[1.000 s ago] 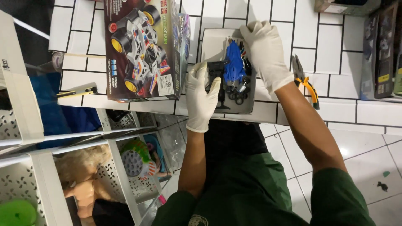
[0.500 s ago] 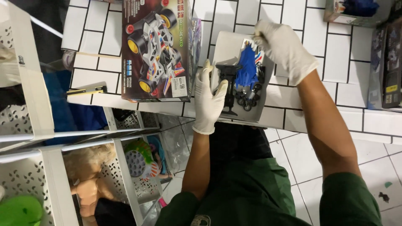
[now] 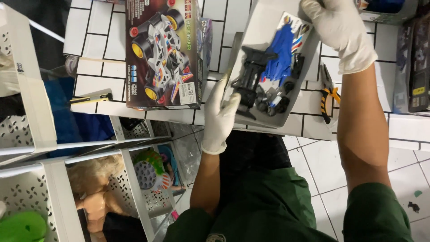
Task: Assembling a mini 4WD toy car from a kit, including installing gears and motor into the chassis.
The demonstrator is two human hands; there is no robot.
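Observation:
Both my hands wear white gloves and hold a shallow grey tray (image 3: 263,28) above the white tiled table (image 3: 92,42). In the tray lie a blue toy car body (image 3: 280,56), a black chassis (image 3: 248,83) and small dark wheels (image 3: 273,105). My left hand (image 3: 220,117) grips the tray's near edge. At the far corner my right hand (image 3: 341,32) clasps the rim. The tray sits tilted between them.
A boxed toy racing car (image 3: 163,54) stands left of the tray. Pliers with yellow and black handles (image 3: 329,96) lie at its right, a yellow-black utility knife (image 3: 92,97) at the table's left edge. White perforated shelves (image 3: 31,130) hold a doll (image 3: 94,188) and toys. Dark boxes (image 3: 412,67) sit far right.
The tray has tipped and shifted a little to the right in my hands. My right hand slid up to its far corner, which uncovers the pliers.

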